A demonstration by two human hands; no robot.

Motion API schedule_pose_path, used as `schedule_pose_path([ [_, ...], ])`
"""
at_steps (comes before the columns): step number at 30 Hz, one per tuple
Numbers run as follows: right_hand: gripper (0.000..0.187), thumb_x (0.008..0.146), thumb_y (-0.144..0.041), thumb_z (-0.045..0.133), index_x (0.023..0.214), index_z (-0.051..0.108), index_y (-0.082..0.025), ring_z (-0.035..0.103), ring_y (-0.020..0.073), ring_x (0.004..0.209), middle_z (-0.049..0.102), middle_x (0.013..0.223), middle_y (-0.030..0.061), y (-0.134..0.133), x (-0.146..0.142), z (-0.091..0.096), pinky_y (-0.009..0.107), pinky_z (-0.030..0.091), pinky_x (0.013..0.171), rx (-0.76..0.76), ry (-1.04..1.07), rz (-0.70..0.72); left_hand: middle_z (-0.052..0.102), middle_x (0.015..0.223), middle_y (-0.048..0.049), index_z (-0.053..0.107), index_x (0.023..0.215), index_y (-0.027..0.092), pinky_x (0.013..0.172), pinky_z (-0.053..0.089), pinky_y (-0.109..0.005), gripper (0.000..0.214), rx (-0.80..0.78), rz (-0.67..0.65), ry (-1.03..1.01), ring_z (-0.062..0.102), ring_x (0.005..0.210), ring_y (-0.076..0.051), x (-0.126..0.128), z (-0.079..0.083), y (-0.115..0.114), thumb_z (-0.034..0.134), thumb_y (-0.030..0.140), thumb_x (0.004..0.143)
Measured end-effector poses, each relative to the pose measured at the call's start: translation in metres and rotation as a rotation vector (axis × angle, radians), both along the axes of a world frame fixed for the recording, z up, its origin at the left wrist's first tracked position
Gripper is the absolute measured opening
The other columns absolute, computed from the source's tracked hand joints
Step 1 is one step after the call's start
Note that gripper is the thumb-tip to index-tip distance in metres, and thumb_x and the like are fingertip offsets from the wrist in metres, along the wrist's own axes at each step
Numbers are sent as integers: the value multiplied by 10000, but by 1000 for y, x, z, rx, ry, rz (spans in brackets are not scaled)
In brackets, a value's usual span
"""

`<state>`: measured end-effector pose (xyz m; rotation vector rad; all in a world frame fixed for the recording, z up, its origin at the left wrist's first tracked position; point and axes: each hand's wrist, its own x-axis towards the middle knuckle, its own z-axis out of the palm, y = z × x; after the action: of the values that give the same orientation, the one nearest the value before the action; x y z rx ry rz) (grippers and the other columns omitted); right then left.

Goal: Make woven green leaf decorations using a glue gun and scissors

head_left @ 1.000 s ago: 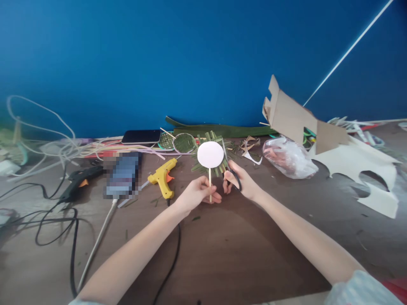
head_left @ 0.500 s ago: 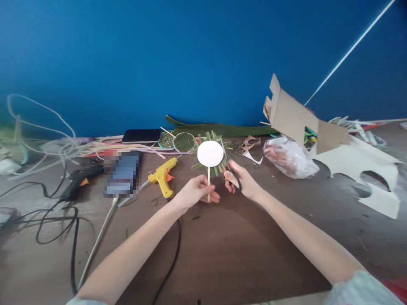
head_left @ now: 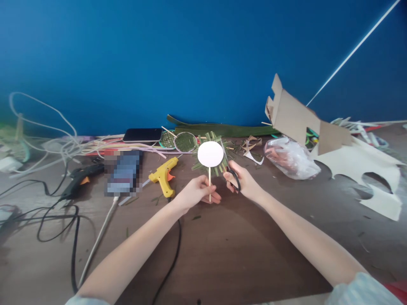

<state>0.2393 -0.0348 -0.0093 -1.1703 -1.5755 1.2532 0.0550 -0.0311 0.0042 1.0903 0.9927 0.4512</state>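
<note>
At the centre of the frame, above the tabletop [head_left: 222, 250], the left hand [head_left: 197, 194] is closed around the thin stick [head_left: 210, 178] of a white disc [head_left: 210, 154] standing just above it, while the right hand [head_left: 243, 183], close on its right, grips black scissors [head_left: 232, 170] whose blades run beside the disc's right edge.

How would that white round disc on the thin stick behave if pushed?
Probably very light: the left hand holds the white round disc on its thin wooden stick upright by fingertips. The green leaf strips behind it look thin, so likely floppy.
</note>
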Motion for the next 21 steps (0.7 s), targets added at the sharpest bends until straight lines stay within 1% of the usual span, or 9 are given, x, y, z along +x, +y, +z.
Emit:
schedule_pose_path([
  [5, 364, 802, -523, 519, 764, 339, -208, 430, 32, 344, 380, 576, -91, 1, 0, -1, 144, 285, 301, -1, -1, 1, 707, 672, -51, 413, 730, 165, 598, 488, -250, 264, -1, 2, -6, 678, 625, -162, 0, 0, 0, 645, 286, 765],
  [12, 381, 788, -544, 521, 786, 318, -221, 479, 62, 366, 372, 564, -97, 0, 1, -2, 152, 326, 301, -19, 20, 0, 705, 661, -49, 402, 726, 169, 604, 501, -269, 326, -28, -3, -68, 678, 618, -169, 3, -6, -2, 683, 333, 721],
  [16, 387, 785, -550, 518, 787, 308, -225, 476, 66, 363, 371, 533, -105, 0, -1, -3, 150, 333, 305, -28, 15, 11, 704, 661, -54, 410, 732, 169, 601, 498, -267, 344, -26, -4, -79, 677, 622, -170, 6, -10, -5, 694, 360, 704],
  [21, 389, 789, -558, 506, 780, 307, -224, 474, 65, 363, 380, 540, -101, 0, -2, -4, 154, 335, 303, -28, 7, 7, 705, 667, -59, 426, 746, 167, 612, 502, -271, 337, -42, 15, -75, 678, 631, -172, 8, -10, -8, 699, 359, 700],
])
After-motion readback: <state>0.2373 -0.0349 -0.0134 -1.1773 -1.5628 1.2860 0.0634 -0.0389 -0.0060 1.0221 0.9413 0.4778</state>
